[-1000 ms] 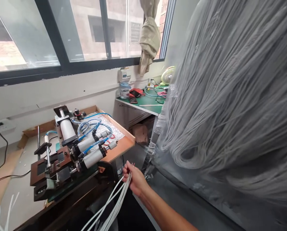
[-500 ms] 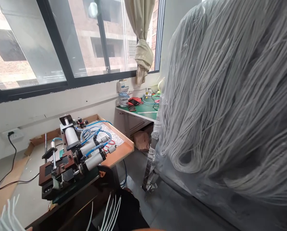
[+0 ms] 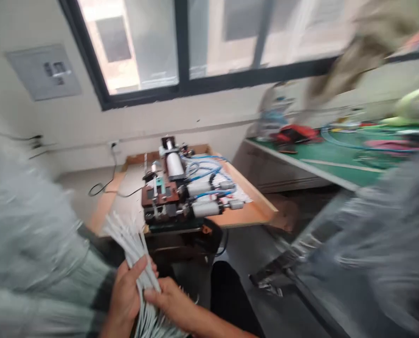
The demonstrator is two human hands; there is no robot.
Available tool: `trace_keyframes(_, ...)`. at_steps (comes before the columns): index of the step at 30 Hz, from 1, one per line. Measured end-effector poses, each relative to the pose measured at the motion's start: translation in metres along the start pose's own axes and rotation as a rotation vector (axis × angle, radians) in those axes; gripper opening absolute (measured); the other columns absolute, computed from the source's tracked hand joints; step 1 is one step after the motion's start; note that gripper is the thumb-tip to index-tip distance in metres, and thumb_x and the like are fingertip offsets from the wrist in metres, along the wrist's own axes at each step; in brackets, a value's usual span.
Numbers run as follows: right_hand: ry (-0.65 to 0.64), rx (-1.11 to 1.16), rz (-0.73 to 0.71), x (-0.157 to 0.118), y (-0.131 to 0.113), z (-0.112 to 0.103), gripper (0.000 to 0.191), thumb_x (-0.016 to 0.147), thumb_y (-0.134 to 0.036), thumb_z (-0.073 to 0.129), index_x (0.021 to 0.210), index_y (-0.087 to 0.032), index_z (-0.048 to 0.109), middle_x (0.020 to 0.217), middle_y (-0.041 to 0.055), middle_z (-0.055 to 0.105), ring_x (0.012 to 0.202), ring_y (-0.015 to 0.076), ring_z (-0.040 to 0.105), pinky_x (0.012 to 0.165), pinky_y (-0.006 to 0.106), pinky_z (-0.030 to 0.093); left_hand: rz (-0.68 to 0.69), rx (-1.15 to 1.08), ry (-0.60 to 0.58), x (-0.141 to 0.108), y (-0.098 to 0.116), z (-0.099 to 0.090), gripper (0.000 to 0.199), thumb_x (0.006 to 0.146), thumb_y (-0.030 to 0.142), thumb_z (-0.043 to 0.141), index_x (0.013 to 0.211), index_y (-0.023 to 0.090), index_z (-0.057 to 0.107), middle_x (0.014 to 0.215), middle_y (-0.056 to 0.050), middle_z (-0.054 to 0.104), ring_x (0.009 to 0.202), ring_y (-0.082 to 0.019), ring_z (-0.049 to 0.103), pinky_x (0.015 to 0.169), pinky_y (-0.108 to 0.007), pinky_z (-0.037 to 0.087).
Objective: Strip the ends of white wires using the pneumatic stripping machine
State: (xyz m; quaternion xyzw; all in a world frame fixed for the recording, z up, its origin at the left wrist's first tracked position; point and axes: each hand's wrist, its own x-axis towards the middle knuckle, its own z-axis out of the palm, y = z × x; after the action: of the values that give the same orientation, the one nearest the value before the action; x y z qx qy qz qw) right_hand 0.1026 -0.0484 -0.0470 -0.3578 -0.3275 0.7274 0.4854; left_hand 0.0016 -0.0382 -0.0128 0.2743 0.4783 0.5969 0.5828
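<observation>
A bundle of thin white cables (image 3: 133,246) rises out of my two hands at the lower left, its loose ends fanned upward. My left hand (image 3: 126,288) is wrapped round the bundle. Just below and to the right, my right hand (image 3: 169,298) grips the same cables, thumb across them. More cable hangs beneath both hands. Beyond the bundle, a machine with silver cylinders and brown blocks (image 3: 163,195) sits on a wooden-edged table (image 3: 258,213).
Plastic-wrapped masses of cable stand at the left (image 3: 29,234) and right (image 3: 381,253). A green table (image 3: 336,162) at the right carries a red item (image 3: 297,134), a bottle and tubing. A black power cord (image 3: 116,190) lies left of the machine.
The view has swung left and is blurred. Both hands have come into view together on the cables, which were at the bottom edge before. The left wrapped mass now shows.
</observation>
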Motion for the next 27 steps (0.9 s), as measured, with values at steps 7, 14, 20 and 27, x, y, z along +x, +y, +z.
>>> trace_keyframes(7, -0.186, -0.171, -0.186, 0.028, -0.026, -0.005, 0.019, 0.069, -0.034, 0.061, 0.076, -0.017, 0.065, 0.07, -0.0001, 0.052, 0.057, 0.0122, 0.05, 0.055, 0.024, 0.043, 0.104, 0.06, 0.103, 0.001, -0.009, -0.003, 0.009, 0.059, 0.017, 0.068, 0.065, 0.012, 0.064, 0.052, 0.0, 0.062, 0.045, -0.01, 0.051, 0.046, -0.022, 0.042)
trace_keyframes(14, -0.12, -0.084, -0.111, 0.051, -0.036, 0.0, 0.018, 0.069, -0.031, 0.062, 0.063, -0.014, 0.066, 0.052, -0.0028, 0.049, 0.046, 0.0077, 0.041, 0.045, 0.021, 0.032, 0.122, 0.111, 0.11, 0.006, -0.005, -0.003, 0.008, 0.063, 0.017, 0.066, 0.069, 0.012, 0.067, 0.061, -0.002, 0.066, 0.058, -0.013, 0.057, 0.061, -0.027, 0.045)
trace_keyframes(20, 0.024, 0.1, -0.026, 0.067, -0.04, -0.006, 0.018, 0.063, -0.029, 0.068, 0.059, -0.012, 0.064, 0.049, -0.0031, 0.049, 0.042, 0.0044, 0.034, 0.041, 0.019, 0.024, 0.074, 0.026, 0.218, 0.008, 0.005, -0.001, 0.013, 0.06, 0.023, 0.068, 0.065, 0.012, 0.067, 0.057, -0.003, 0.064, 0.052, -0.014, 0.057, 0.057, -0.029, 0.046)
trace_keyframes(27, 0.041, 0.325, 0.112, 0.076, -0.048, -0.007, 0.02, 0.059, -0.028, 0.071, 0.062, -0.009, 0.066, 0.048, -0.0042, 0.047, 0.04, 0.0022, 0.031, 0.038, 0.016, 0.02, 0.084, 0.077, 0.189, 0.014, 0.008, 0.005, 0.011, 0.061, 0.023, 0.068, 0.065, 0.013, 0.067, 0.051, -0.001, 0.063, 0.049, -0.012, 0.055, 0.054, -0.025, 0.043)
